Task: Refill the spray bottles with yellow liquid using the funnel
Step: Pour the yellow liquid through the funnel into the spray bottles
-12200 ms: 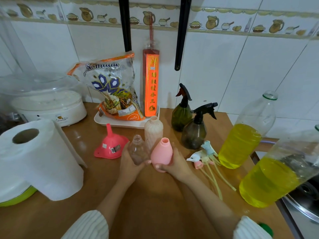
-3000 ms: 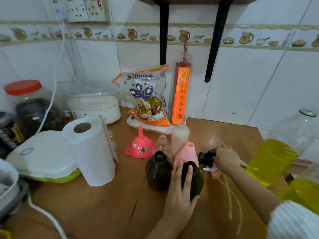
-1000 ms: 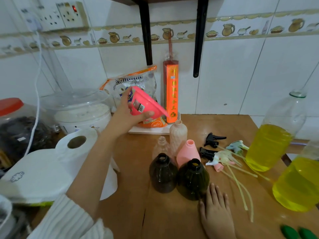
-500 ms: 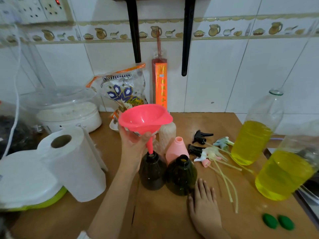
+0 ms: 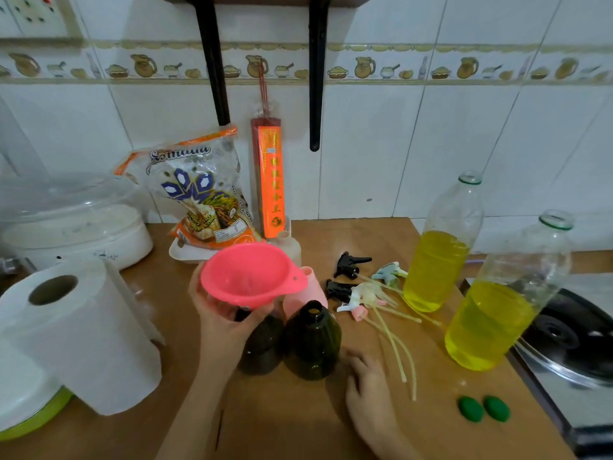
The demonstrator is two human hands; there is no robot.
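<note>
Left hand [image 5: 222,322] grips the pink funnel [image 5: 250,275] from below, fingers curled round its bowl; funnel sits over the neck of the left dark bottle [image 5: 260,346]. Right hand [image 5: 370,390] rests flat and relaxed on the wooden counter [image 5: 298,423], just beside the second dark bottle [image 5: 311,343]. Two bottles of yellow liquid [image 5: 434,270] stand uncapped at right.

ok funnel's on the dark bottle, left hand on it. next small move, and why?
Probably reach the right hand, resting on the table, to the nearer yellow-liquid bottle and lift it to pour. The pink funnel already sits over the left dark bottle with the left hand gripping it, and both big bottles are uncapped, their green caps lying beside them.
</note>
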